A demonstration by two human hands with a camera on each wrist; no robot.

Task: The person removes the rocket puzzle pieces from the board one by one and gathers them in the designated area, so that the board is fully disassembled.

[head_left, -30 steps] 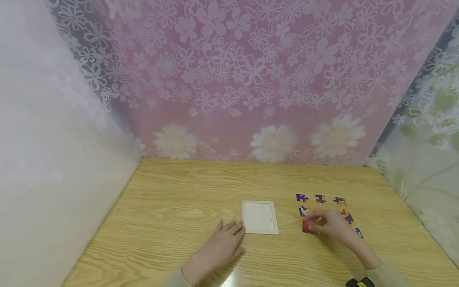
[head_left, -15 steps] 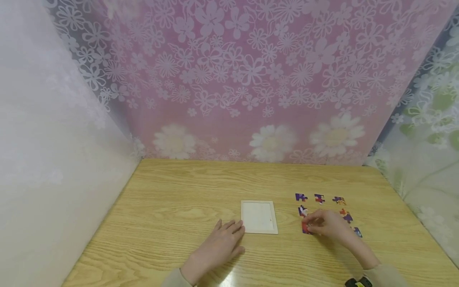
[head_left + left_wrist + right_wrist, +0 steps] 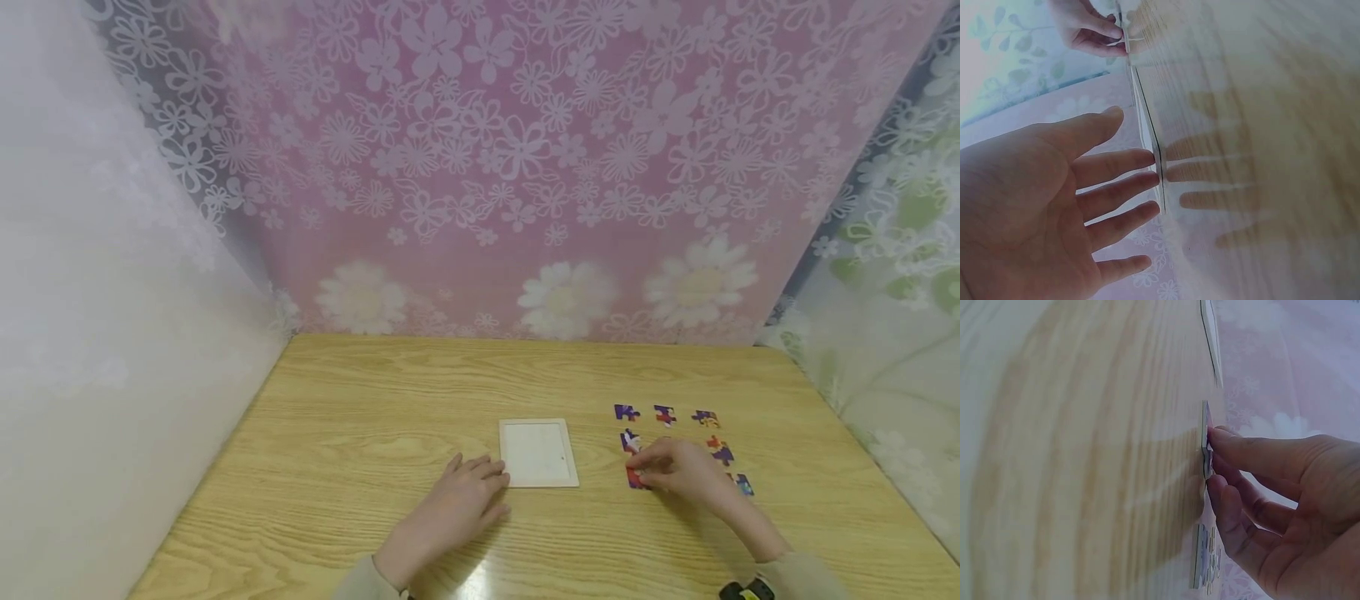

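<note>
My left hand (image 3: 453,510) lies with fingers extended, its fingertips at the left edge of a shallow white square puzzle frame (image 3: 537,454). Fingertips of that hand meet the frame's thin edge (image 3: 1149,134) in the left wrist view. To the right, my right hand (image 3: 686,475) pinches a red and purple jigsaw piece (image 3: 634,477) at the near left of a group of pieces. The right wrist view has the thumb and fingers on this piece (image 3: 1205,434), down at the wooden table. My right hand partly covers the pieces behind it.
Several other jigsaw pieces lie in loose rows, among them a purple one (image 3: 627,412), an orange and purple one (image 3: 721,451) and a blue one (image 3: 743,484). A pink floral curtain (image 3: 525,167) backs the wooden table (image 3: 360,400), with pale sheets at both sides.
The whole head view has shifted slightly, so everything appears a little farther left. Both hands keep nearly the same places, the right one still at the red piece.
</note>
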